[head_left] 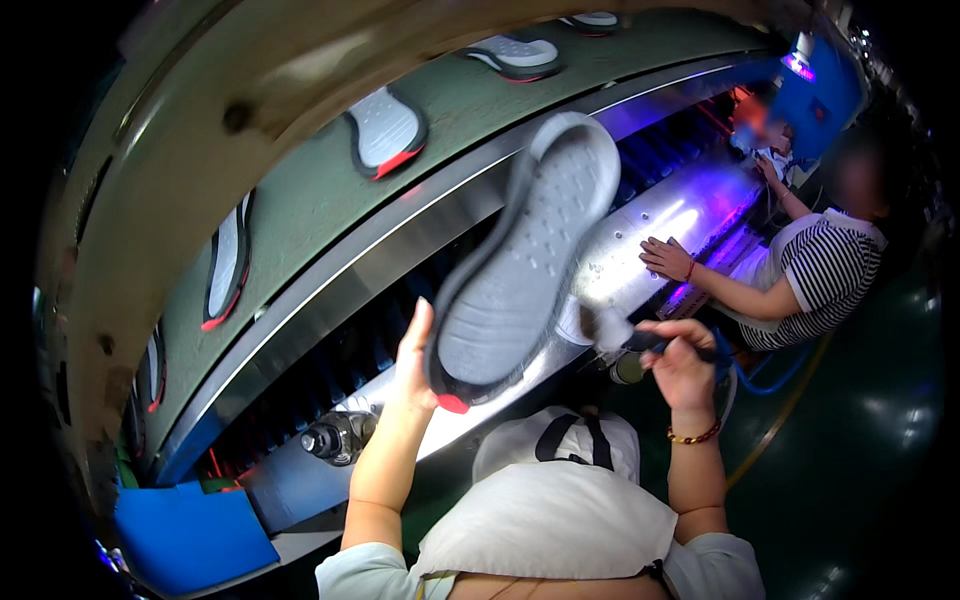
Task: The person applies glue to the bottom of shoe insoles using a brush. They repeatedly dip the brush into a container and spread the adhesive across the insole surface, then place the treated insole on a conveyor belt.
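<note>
My left hand (413,358) grips the heel end of a shoe sole (515,270), with the thumb along its side. The sole is tilted up, its grey dimpled inner face toward me, with a black rim and a red patch at the lower end. In my right hand (685,368) is a brush (607,328), its dark handle pinched between the fingers. Its pale bristle end is blurred and close to the sole's right edge; I cannot tell whether they touch.
Beyond a metal rail, a green conveyor belt (300,205) carries several similar soles (388,130). Below the sole runs a shiny metal ledge (640,225). A dark fixture (340,438) and a blue panel (195,540) stand at left. To the right, a co-worker in a striped sleeve (825,275) rests a hand on the ledge.
</note>
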The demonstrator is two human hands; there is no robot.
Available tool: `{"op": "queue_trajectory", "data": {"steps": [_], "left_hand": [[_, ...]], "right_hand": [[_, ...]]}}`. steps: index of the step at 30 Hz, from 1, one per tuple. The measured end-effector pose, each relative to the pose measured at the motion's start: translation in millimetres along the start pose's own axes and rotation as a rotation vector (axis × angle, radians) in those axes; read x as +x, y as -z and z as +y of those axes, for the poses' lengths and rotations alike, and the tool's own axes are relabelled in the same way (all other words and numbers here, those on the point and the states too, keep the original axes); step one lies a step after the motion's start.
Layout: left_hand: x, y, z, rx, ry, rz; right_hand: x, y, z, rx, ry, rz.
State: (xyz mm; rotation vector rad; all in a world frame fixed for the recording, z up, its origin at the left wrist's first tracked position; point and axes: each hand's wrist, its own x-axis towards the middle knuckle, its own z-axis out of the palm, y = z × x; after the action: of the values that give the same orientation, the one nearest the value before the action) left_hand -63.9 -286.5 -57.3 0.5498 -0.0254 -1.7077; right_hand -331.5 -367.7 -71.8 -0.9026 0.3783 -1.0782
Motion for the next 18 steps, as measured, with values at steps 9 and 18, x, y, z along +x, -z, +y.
{"op": "queue_trajectory", "data": {"steps": [9,18], "left_hand": [[135,-125,80,0.140,-0.510,0.241],[255,-145,143,0.181,-0.519,0.419]], "right_hand": [[2,59,2,0.184,-0.153,0.212],[-6,113,-17,0.202,-0.266,0.299]]}}
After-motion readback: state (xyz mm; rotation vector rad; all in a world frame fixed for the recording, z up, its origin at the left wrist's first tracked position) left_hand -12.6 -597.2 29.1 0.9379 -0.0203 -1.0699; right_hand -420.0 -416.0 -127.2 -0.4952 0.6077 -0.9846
